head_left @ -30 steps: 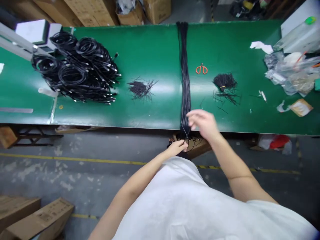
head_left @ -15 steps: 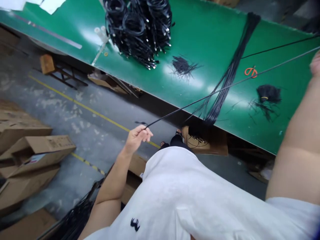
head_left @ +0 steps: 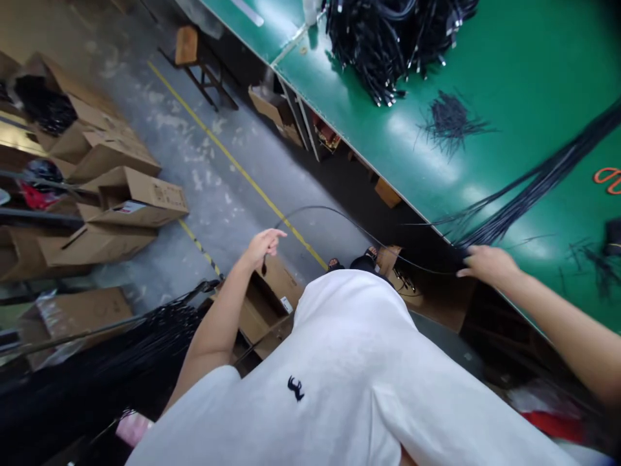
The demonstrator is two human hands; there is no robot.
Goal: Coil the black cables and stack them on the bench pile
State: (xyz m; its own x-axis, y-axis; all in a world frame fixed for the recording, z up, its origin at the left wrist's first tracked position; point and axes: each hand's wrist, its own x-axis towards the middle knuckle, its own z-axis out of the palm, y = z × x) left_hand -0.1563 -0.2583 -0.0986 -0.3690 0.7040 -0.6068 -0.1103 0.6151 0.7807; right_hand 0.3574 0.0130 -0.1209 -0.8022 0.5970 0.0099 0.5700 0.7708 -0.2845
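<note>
A thin black cable hangs in a loose arc between my two hands. My left hand is out over the floor, closed on the cable, and a short dark end shows below the fingers. At the table's front edge my right hand pinches the cable's other side. It is right by the near ends of a long bundle of black cables lying across the green table; whether it also touches the bundle cannot be made out.
Coiled black cables are heaped at the table's back. Dark scraps and orange scissors lie on the tabletop. Below stand an open carton and a wooden stool. Dark cables hang from a rack at left.
My right hand has come from the far right down to the table's front edge. The cable, taut before, now sags in an arc. The view has swung left; the left hand still holds the cable.
</note>
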